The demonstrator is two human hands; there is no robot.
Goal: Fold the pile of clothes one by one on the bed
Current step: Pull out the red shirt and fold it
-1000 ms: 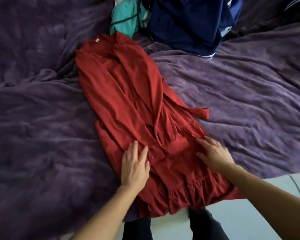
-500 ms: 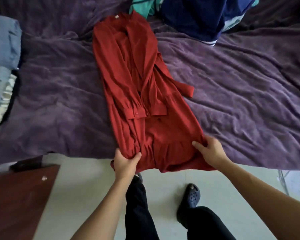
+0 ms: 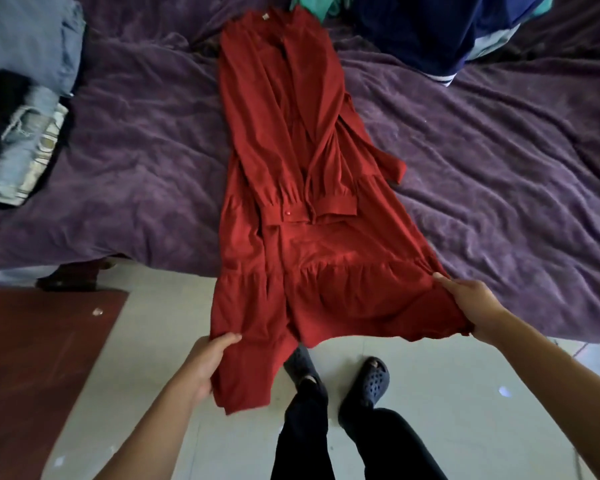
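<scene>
A long red dress lies lengthwise on the purple bed cover, its sleeves folded in over the front. The skirt end is lifted off the bed's near edge and stretched out over the floor. My left hand grips the hem's left corner. My right hand grips the hem's right corner, pulling it taut. A pile of unfolded clothes, navy and teal, sits at the far top of the bed.
Folded clothes, among them jeans and a dark garment, are stacked at the bed's left. A dark red mat lies on the pale floor at left. My legs and dark clogs stand below the dress.
My hands left the middle of the dress, took hold of its hem corners and drew the skirt back off the bed edge. The view has pulled back from the bed.
</scene>
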